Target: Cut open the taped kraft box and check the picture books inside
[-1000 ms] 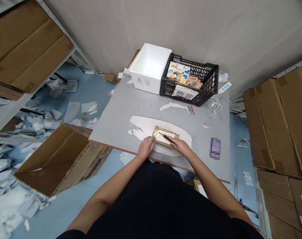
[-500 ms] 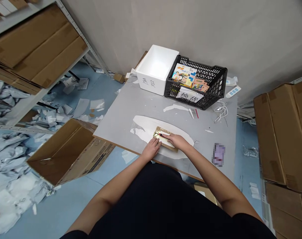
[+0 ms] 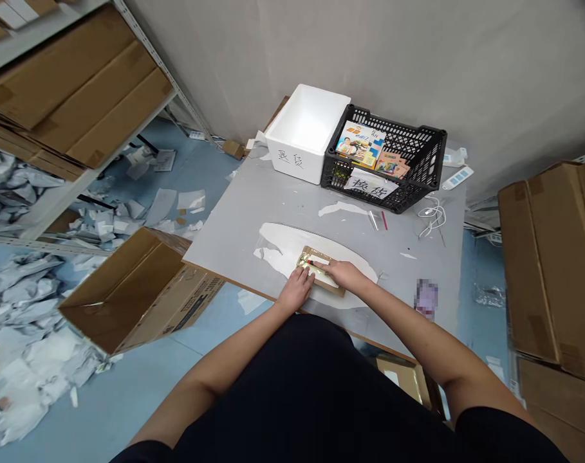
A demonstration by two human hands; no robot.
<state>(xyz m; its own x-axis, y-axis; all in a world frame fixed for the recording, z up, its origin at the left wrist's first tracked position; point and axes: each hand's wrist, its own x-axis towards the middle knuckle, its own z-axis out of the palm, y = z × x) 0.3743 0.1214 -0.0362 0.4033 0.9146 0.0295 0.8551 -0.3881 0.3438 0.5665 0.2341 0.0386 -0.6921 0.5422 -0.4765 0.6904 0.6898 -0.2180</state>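
Observation:
A small cardboard box [image 3: 329,286] with shiny tape and a white label lies on a white sheet [image 3: 277,238] on the grey table. My left hand [image 3: 297,287] holds the box at its near left corner, fingertips on its top. In the fingers of my right hand [image 3: 343,272] is a small red-and-black box cutter [image 3: 313,262]. Its tip is at the taped left part of the box top; the blade itself is too small to make out.
Behind stand a white foam box [image 3: 297,164] and a black crate [image 3: 417,193] holding booklets. A white cable [image 3: 433,218] and a blurred purple object [image 3: 426,297] lie right. An open carton [image 3: 142,321] stands on the floor left, near a heap of plastic bags [image 3: 36,373].
Both hands stay at the box, with the cutter almost in the same spot. The whole view has shifted slightly to the left, so things appear a little further right.

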